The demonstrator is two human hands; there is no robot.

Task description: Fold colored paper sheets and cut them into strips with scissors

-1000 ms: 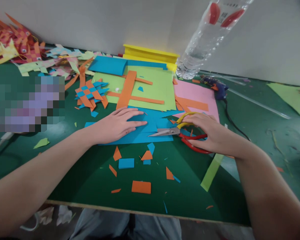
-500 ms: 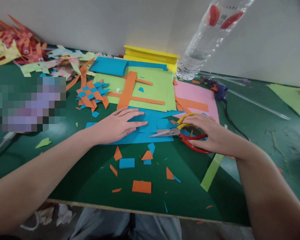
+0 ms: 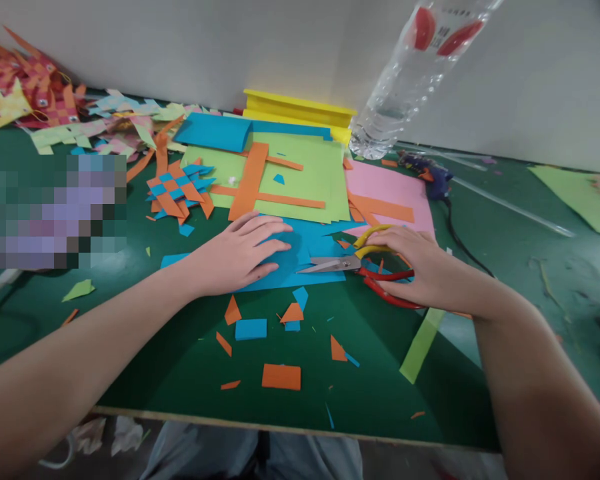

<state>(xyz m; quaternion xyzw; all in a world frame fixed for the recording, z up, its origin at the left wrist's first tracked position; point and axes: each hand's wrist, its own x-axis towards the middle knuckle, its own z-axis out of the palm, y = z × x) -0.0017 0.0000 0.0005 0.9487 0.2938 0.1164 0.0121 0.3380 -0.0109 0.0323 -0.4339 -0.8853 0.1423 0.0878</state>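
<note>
My left hand (image 3: 250, 252) lies with its fingers spread on a blue paper sheet (image 3: 320, 275), covering part of it. In my right hand (image 3: 407, 260) is a pair of scissors (image 3: 347, 264) with yellow and red handles. The blades are slightly parted and point left over the blue paper, near my left fingertips. Left of the stacked sheets is a woven orange and blue paper fish (image 3: 177, 190). Small orange and blue scraps, among them an orange rectangle (image 3: 281, 377) and a blue rectangle (image 3: 251, 329), lie in front of my hands.
Light green sheets (image 3: 300, 150) with orange strips lie behind my hands, beside a pink sheet (image 3: 390, 183). A water bottle (image 3: 405, 87) and a corded glue gun (image 3: 433, 177) are at the back right. Finished paper fish (image 3: 40, 87) pile up at the far left.
My left hand has shifted slightly, its thumb now farther from the index finger. Both scissor blades now show above the blue paper, where one was partly covered. The view has moved a little.
</note>
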